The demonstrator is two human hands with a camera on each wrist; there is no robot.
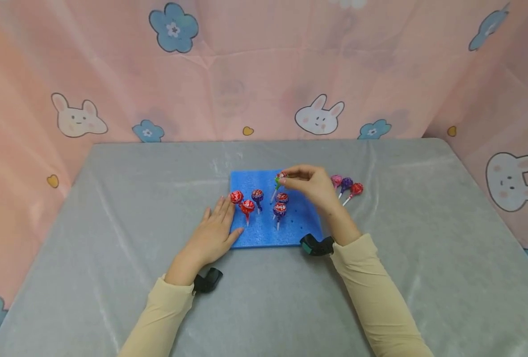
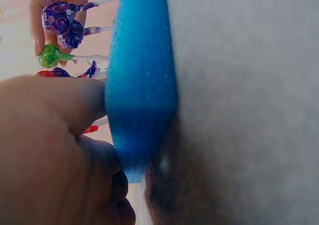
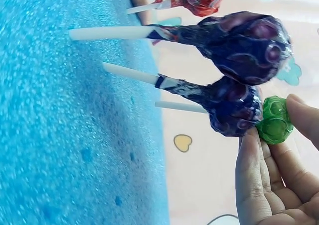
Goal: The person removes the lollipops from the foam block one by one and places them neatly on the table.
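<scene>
My right hand [image 1: 312, 188] pinches a green-wrapped lollipop [image 3: 275, 121] by its head between thumb and fingers, over the far part of a blue foam block [image 1: 257, 237]. Its white stick slants down toward the foam. My left hand [image 1: 210, 233] rests along the block's left edge with fingers stretched out and thumb at the near side. Several lollipops stand upright in the foam: two red ones [image 1: 247, 207] by my left fingers, a purple one [image 1: 257, 195] in the middle, and purple ones [image 3: 254, 48] just in front of the green one.
Small holes [image 3: 118, 201] dot the right part of the foam. To the right of the block, partly behind my right hand, lie a pink lollipop [image 1: 336, 181], a purple lollipop [image 1: 346, 184] and a red lollipop [image 1: 357, 189] on the grey tabletop [image 1: 425, 258]. A pink curtain [image 1: 255, 74] hangs behind.
</scene>
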